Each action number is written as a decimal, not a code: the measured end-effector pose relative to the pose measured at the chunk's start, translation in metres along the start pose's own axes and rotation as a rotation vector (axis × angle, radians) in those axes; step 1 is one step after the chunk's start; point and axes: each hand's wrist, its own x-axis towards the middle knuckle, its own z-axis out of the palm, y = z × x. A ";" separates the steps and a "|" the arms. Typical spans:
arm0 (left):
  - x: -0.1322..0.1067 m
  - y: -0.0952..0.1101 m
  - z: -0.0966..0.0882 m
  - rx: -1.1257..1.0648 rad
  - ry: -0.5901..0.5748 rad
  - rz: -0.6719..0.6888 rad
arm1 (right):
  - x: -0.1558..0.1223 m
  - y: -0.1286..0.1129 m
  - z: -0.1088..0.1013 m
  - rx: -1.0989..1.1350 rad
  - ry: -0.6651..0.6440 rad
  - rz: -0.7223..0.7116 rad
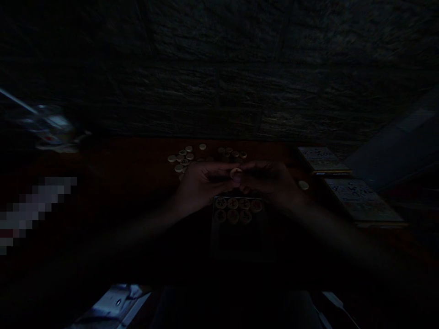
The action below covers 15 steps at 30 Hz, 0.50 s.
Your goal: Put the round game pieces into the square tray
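The scene is very dark. My left hand (200,185) and my right hand (270,183) meet at the middle of a reddish table (120,183). Together their fingertips pinch one pale round game piece (236,172). Just below the hands lies a dark tray (236,228) with two rows of round marked pieces (236,209) set in its far end. Several loose pale pieces (187,157) lie scattered on the table beyond the hands, and one single piece (303,185) rests right of my right hand.
Two flat printed boxes (324,160) (363,201) lie at the right side of the table. A blurry light object (51,130) sits at the far left. A dark stone-like wall (219,68) rises behind the table.
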 end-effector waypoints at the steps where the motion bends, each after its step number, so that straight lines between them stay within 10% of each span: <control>1: 0.000 0.000 -0.001 0.011 -0.003 -0.001 | 0.001 0.001 -0.001 0.008 -0.001 0.004; 15: 0.006 0.005 -0.004 -0.004 0.104 -0.070 | 0.002 -0.005 -0.001 -0.001 0.019 -0.110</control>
